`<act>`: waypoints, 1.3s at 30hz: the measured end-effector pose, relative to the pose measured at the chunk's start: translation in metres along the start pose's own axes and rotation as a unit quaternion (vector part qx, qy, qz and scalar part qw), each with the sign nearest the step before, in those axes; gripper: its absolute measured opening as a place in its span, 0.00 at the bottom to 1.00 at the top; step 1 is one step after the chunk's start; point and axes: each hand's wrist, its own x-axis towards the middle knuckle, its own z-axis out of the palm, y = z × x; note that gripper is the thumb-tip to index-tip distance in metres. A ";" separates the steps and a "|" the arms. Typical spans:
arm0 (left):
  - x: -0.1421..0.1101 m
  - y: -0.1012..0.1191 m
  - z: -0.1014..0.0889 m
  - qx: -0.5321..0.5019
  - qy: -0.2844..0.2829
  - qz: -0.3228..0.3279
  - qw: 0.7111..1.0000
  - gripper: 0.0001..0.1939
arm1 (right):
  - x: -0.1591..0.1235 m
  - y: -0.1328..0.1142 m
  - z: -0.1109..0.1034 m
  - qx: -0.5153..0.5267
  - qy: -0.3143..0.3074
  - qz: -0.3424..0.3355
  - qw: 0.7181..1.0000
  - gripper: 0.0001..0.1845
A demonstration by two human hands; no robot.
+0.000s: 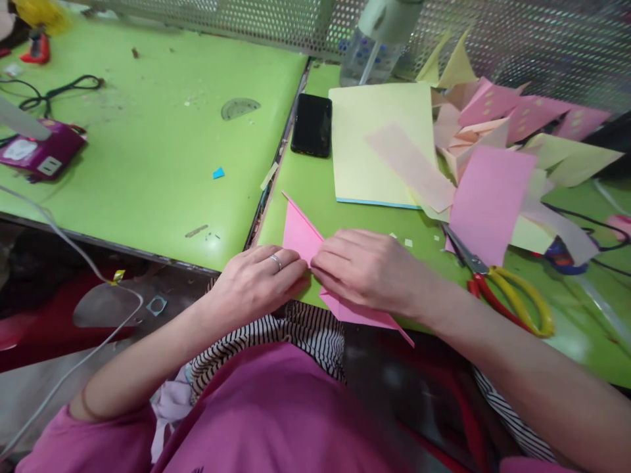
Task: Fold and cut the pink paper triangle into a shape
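A folded sheet of pink paper (302, 231) lies at the front edge of the green table, slanting from upper left to lower right. My left hand (261, 277), with a ring on one finger, is closed at the middle of the paper's left side. Fingers pressed together, my right hand (367, 270) covers the paper's centre and pinches it close to my left fingertips. One pointed end shows beyond my hands, and the other sticks out over the table edge below my right wrist. The crease under the fingers is hidden.
Scissors (493, 276) with red and yellow handles lie right of my right hand. Behind are a yellow paper stack (382, 141), a phone (311, 125), a bottle (379, 43) and several folded paper shapes (537, 118). A protractor (240, 108) and purple power socket (46, 151) are left.
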 end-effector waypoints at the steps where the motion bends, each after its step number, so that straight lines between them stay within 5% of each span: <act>1: 0.000 0.000 0.000 0.004 -0.001 0.001 1.000 0.06 | -0.001 0.000 0.000 0.010 0.007 0.008 1.000 0.14; 13: -0.015 0.002 -0.005 -0.018 -0.017 0.003 1.000 0.13 | 0.000 0.007 0.001 0.076 -0.037 0.037 0.996 0.11; 21: -0.018 0.002 -0.007 -0.043 -0.014 0.015 0.999 0.16 | 0.003 0.006 0.003 0.153 -0.058 0.119 0.979 0.13; 39: -0.024 0.000 -0.008 0.017 -0.038 0.034 0.999 0.20 | 0.011 -0.005 0.001 0.135 -0.078 0.206 0.966 0.10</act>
